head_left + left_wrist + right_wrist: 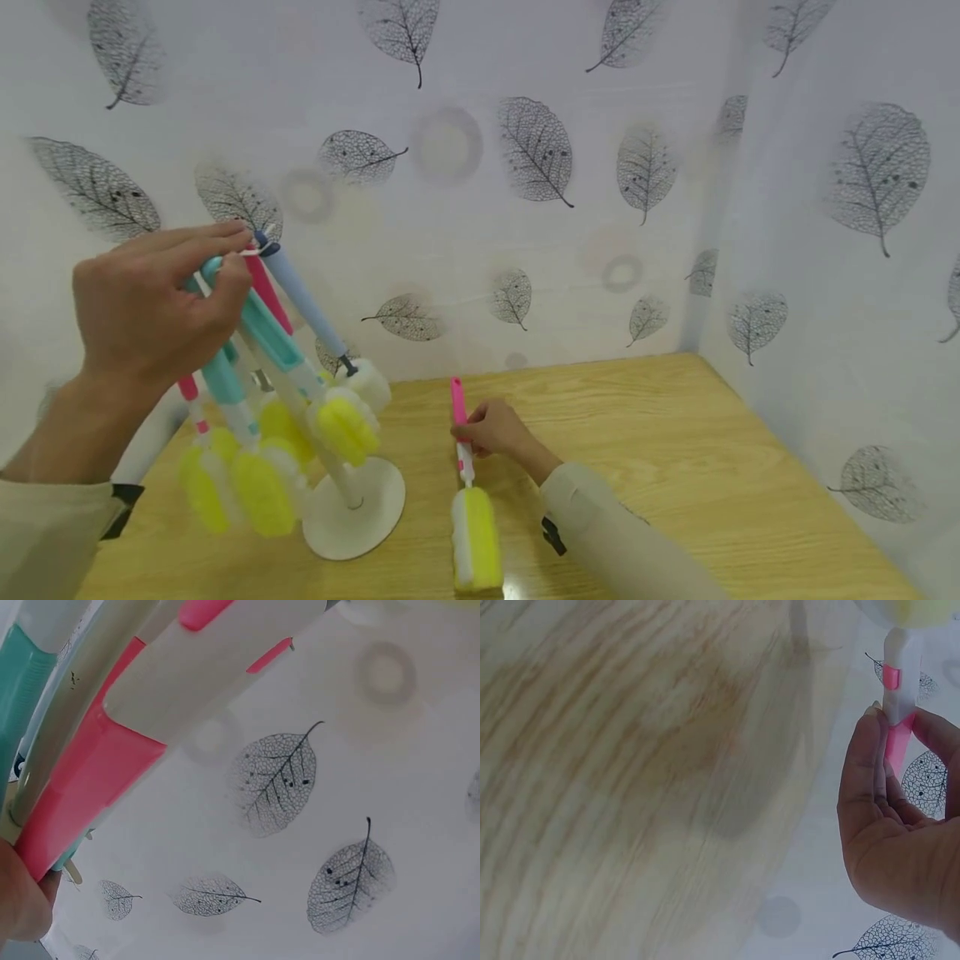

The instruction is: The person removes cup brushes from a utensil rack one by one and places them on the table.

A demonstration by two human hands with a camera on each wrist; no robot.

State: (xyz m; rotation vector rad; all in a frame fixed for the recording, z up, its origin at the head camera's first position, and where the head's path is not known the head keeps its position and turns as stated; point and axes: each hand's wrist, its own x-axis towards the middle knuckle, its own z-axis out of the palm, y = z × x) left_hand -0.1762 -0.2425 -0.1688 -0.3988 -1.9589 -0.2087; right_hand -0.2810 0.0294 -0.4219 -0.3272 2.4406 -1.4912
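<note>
My left hand point(161, 308) grips the top of a white stand point(352, 537) with a round base, where several bottle brushes hang by their handles. Among them are a teal-handled brush point(272, 329) with a yellow and white sponge, and a blue-handled brush point(307, 292) with a white head. In the left wrist view, a pink handle point(90, 784) runs close by the fingers. At the middle of the table, my right hand point(495, 429) pinches the pink handle of a sponge brush point(477, 537). Its yellow and white sponge points toward me. The left palm's contact is hidden.
The wooden table point(675, 467) has a light grain and ends at a back edge. Behind it and on the right stands a pale curtain point(465, 233) printed with dark leaves. The stand's base lies left of the right hand's brush.
</note>
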